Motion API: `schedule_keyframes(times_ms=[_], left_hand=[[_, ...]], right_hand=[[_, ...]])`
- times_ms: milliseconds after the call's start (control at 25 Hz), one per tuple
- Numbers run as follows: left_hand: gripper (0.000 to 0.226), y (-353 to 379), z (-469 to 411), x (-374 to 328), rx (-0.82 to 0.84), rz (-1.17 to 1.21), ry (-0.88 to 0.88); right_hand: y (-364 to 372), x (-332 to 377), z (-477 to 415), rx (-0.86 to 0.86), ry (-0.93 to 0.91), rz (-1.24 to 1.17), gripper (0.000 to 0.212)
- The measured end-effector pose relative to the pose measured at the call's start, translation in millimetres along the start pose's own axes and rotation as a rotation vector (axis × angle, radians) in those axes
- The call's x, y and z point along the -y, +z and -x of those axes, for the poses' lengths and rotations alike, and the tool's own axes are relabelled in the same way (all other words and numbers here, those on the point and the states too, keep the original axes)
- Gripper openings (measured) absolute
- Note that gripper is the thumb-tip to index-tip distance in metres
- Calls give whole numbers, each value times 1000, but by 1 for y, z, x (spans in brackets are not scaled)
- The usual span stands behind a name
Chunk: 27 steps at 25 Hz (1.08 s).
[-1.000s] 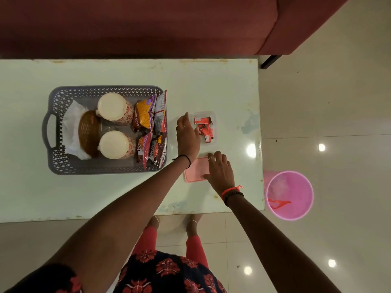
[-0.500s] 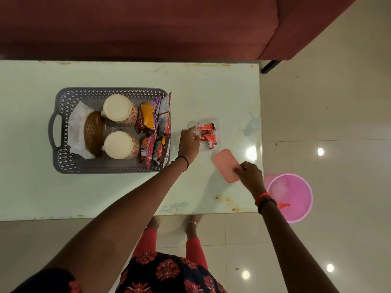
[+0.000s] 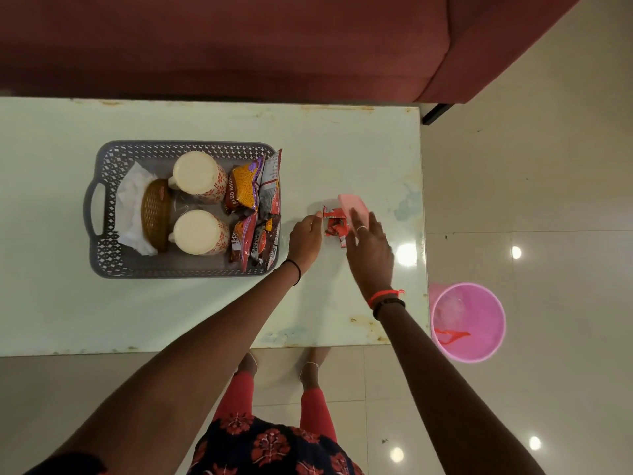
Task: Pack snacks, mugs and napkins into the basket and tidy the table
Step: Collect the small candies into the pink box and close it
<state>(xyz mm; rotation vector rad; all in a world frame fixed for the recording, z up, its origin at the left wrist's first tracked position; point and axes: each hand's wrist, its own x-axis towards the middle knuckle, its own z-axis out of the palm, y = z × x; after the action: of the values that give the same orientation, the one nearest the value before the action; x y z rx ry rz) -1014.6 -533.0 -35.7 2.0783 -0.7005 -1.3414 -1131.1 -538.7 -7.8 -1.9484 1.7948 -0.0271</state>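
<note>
A grey basket [image 3: 185, 145] on the table's left half holds two cream mugs [image 3: 197, 174] [image 3: 198, 231], white napkins [image 3: 130, 190], a brown wicker piece [image 3: 156, 214] and several snack packets [image 3: 246, 190]. To its right lies a small clear box of red sweets [image 3: 335, 226]. My left hand [image 3: 305, 238] pinches that box's left edge. My right hand [image 3: 370, 248] holds a pink lid [image 3: 352, 204], tilted over the far right side of the sweets. The box's clear walls are hard to make out.
The pale green table [image 3: 171, 310] ends just right of my right hand. A pink bin [image 3: 479, 310] with a red scrap inside stands on the tiled floor past that edge. A dark red sofa [image 3: 239, 46] runs along the far side.
My right hand slid the pink lid from the near table edge out to the right, then carried it up and over the sweets box. My left hand stayed at the box's left edge.
</note>
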Motion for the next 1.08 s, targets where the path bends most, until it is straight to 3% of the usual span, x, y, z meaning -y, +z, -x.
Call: schedule_keyframes(times_ms=[120, 720, 840, 1080], left_hand=[[46, -2, 0, -3, 27, 5, 0], [30, -3, -6, -2, 25, -144, 25], [42, -3, -7, -5, 36, -142, 73], [61, -5, -7, -4, 137, -429, 222]], right_hand=[[19, 9, 1, 79, -69, 168, 51], [25, 6, 11, 104, -106, 176, 58], [23, 5, 12, 113, -55, 121, 59], [23, 5, 12, 145, -34, 111, 59]])
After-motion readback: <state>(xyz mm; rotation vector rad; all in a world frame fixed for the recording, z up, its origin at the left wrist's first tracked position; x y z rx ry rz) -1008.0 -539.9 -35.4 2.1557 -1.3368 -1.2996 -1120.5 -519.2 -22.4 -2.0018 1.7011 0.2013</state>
